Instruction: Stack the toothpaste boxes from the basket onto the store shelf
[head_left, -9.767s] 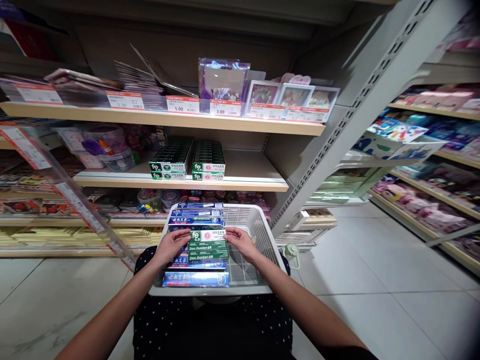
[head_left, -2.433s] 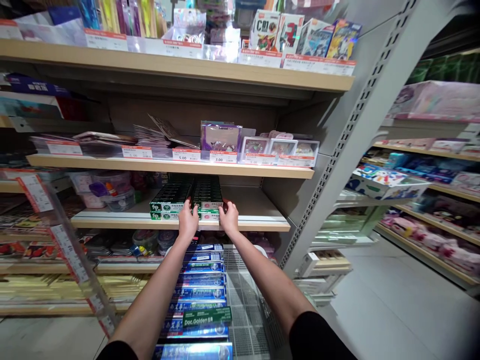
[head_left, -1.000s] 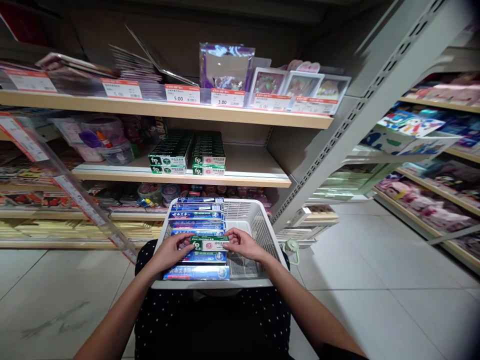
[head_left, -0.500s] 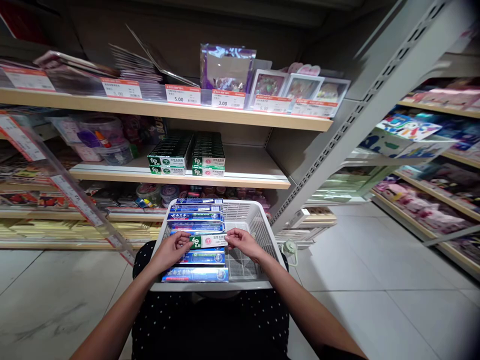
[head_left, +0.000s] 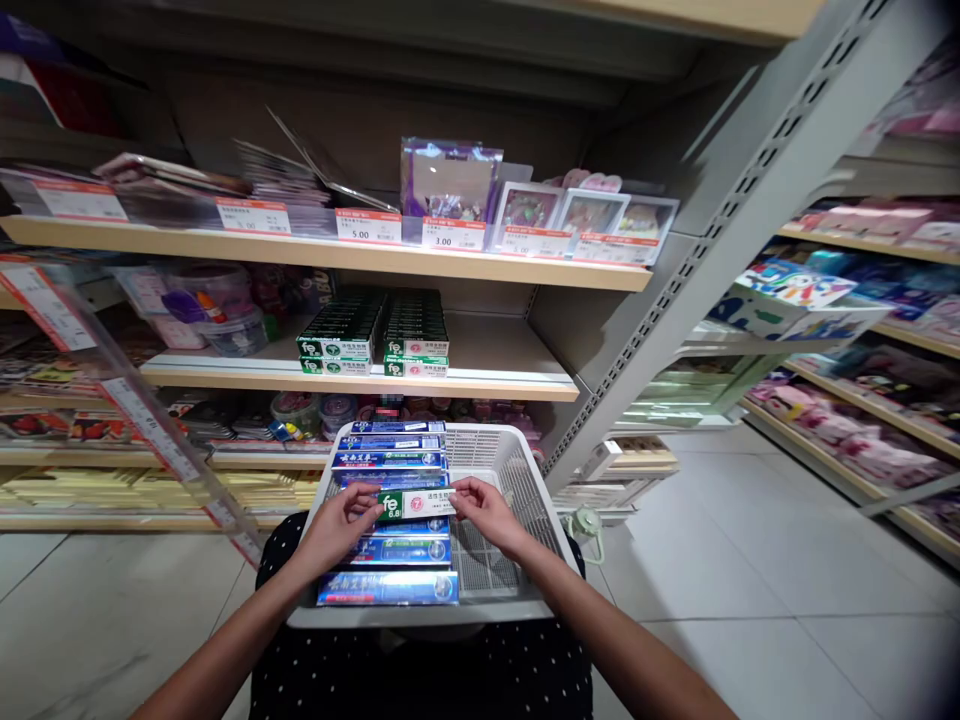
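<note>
Fingers of the left hand point(head_left: 334, 528) are closed on the left end of the carton point(head_left: 416, 504); those of the right hand point(head_left: 487, 512) are closed on its right end, each gap no wider than the carton. The carton is held lengthwise between both hands, its green-and-white face marked "fe" toward the viewer.

Position of the carton: above the basket point(head_left: 487, 610), about midway between the far and near edges, left of center. Contact with the blue cartons point(head_left: 388, 588) beneath it cannot be determined. The blue cartons form a column along the left edge of the basket, from the far left corner to the near left corner. Bare mesh shows along the right edge.

Beyond the far edge of the basket, the lower shelf point(head_left: 360, 381) carries two adjacent groups of stacked cartons: the left stack point(head_left: 335, 348) and the right stack point(head_left: 417, 347). Both are set at the front edge. Plastic tubs point(head_left: 232, 305) stand near the left end of that shelf. The upper shelf point(head_left: 330, 252) carries price tags point(head_left: 367, 227) along its front edge.
</note>
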